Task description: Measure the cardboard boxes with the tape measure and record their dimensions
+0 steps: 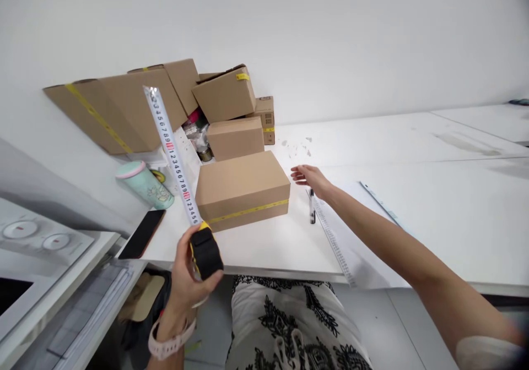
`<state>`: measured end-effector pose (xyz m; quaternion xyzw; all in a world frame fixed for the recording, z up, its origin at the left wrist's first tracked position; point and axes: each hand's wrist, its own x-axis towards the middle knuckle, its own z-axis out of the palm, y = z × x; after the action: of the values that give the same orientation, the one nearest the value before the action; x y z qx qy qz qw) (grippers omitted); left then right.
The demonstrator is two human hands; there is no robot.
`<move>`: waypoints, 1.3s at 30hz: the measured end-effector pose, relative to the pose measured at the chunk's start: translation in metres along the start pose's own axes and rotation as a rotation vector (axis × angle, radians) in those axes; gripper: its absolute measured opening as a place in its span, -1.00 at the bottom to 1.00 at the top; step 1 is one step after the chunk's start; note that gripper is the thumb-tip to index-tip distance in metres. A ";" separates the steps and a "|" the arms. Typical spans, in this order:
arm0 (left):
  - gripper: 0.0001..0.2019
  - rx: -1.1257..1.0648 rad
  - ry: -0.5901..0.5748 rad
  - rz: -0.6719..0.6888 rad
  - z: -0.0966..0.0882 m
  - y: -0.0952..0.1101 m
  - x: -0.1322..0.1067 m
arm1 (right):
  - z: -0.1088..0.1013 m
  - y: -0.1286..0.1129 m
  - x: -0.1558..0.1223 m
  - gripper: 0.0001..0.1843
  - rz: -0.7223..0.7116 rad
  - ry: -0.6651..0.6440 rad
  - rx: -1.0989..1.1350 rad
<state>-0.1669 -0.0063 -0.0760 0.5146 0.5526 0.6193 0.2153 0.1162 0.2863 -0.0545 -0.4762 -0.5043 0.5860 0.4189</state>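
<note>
My left hand [192,273] is wrapped round a black and yellow tape measure [206,251], whose printed blade sticks out up and away to the left of the nearest box. That cardboard box [243,188], shut and banded with yellow tape, sits on the white table. Off the box's right side, my right hand [308,177] hovers with fingers stretched out and nothing in them. Just below it lies a pen [312,207], beside a spiral notebook [363,238] open at a blank-looking page; my right forearm passes over the notebook.
Several cardboard boxes [225,97] are stacked against the wall at the back left. A mint tumbler [146,185] leans there, with a dark phone [142,233] near the table edge. A white appliance with dials [37,238] stands at far left. The white table [454,210] extends right.
</note>
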 end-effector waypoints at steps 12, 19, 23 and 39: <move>-0.14 -0.540 -0.058 0.000 0.014 0.006 0.063 | 0.038 -0.008 -0.080 -0.61 -0.028 -0.374 0.005; -0.09 -0.413 -0.156 0.222 0.004 0.038 0.092 | 0.033 -0.022 -0.098 -0.69 -0.310 -0.227 -0.264; -0.06 -0.260 -0.193 0.108 -0.047 0.016 0.107 | 0.015 0.024 -0.101 -0.76 -0.171 -0.145 -0.246; -0.15 -0.451 -0.243 -0.047 -0.065 -0.050 0.168 | 0.072 0.063 -0.114 0.00 -0.153 -0.282 -0.119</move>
<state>-0.3022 0.1187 -0.0450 0.5113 0.3824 0.6553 0.4037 0.0678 0.1525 -0.0985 -0.3736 -0.6267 0.5824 0.3586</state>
